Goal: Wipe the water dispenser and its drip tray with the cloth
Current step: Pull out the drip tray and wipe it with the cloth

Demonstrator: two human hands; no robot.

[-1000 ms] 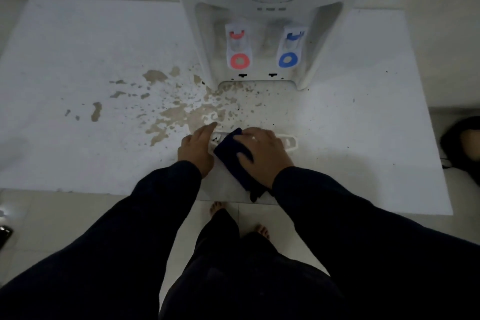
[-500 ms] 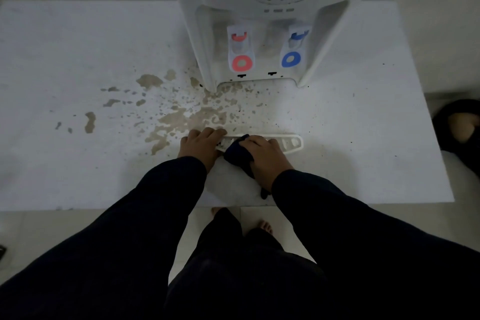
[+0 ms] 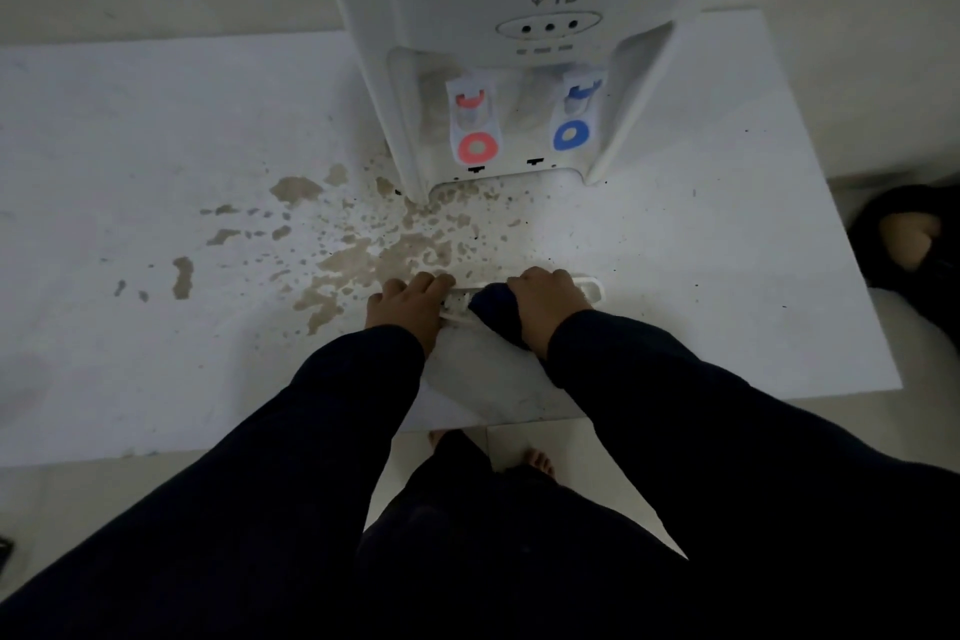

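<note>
Stained counter (image 3: 156,120) bears the drip tray (image 3: 457,300), left hand (image 3: 405,307) gripping its end, right hand (image 3: 545,301) clutching the cloth (image 3: 493,309).

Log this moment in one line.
drip tray: being wiped | left hand: holds its end | right hand: grips cloth on it | counter: brown spill

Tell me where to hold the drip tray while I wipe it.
Take the drip tray by its left end, from the left, as the left hand does. It lies long and narrow across the counter, so a grip there leaves the rest free for the cloth.
</note>
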